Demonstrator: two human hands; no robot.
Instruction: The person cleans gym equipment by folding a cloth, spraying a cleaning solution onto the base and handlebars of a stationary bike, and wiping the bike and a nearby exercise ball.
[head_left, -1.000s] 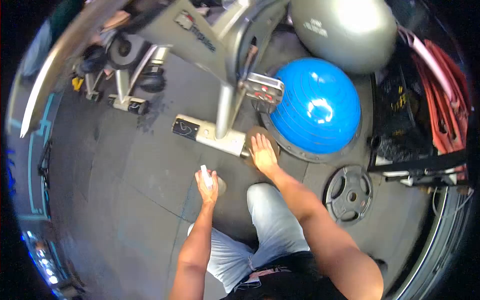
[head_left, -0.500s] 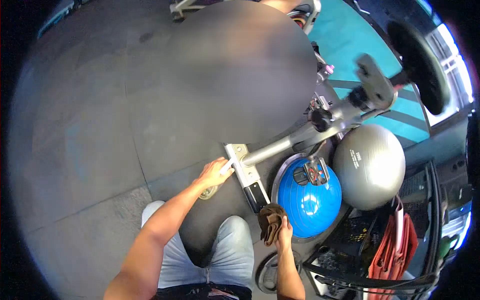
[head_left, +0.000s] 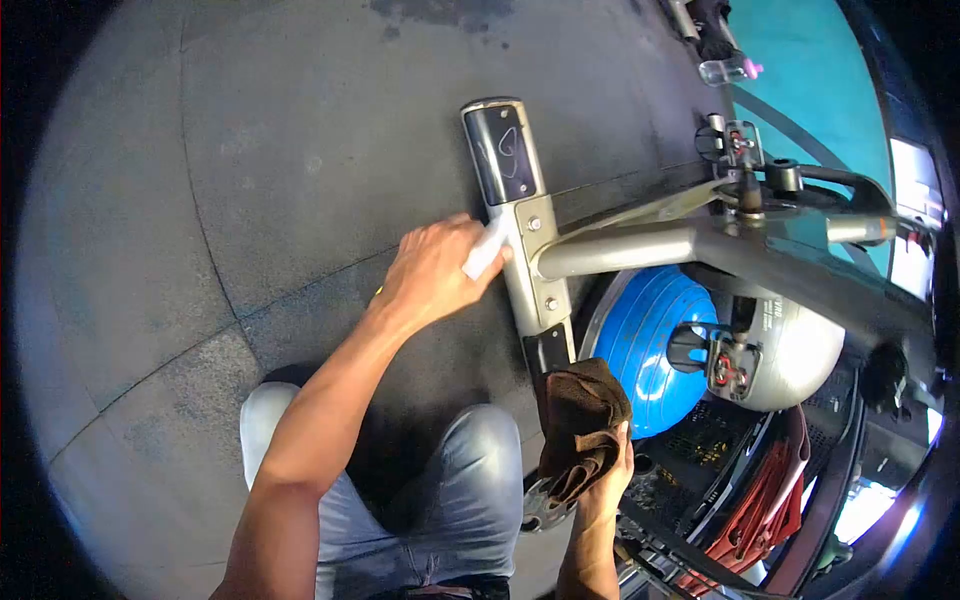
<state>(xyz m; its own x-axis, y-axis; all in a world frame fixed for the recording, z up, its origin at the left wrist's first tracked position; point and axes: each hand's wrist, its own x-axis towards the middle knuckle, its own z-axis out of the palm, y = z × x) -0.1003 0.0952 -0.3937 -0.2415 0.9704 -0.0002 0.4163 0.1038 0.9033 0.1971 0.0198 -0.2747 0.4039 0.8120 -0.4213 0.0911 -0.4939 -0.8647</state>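
Observation:
My left hand point(head_left: 435, 268) is closed round a small white piece point(head_left: 486, 250), a cloth or wipe by its look, and presses it against the side of the metal base bar point(head_left: 530, 250) of an exercise bike. At the lower end of that bar, my right hand point(head_left: 612, 478) grips a bunched brown cloth point(head_left: 585, 415). The cloth hides part of the bar's black end cap point(head_left: 547, 352). The other black end cap point(head_left: 500, 155) is at the top of the bar, and the bike's grey frame tube point(head_left: 620, 250) runs off to the right.
A blue half ball point(head_left: 655, 345) and a silver exercise ball point(head_left: 800, 350) lie right of the bar. Below them is a black rack point(head_left: 700, 440) with red folded material point(head_left: 765, 510). A bottle with a pink cap point(head_left: 725, 71) is at the upper right, beside turquoise flooring point(head_left: 810, 70).
The view has moved closer to the base bar, showing its upper end cap. My left hand, with the white piece, and my right hand, with the brown cloth, both appear larger and farther right.

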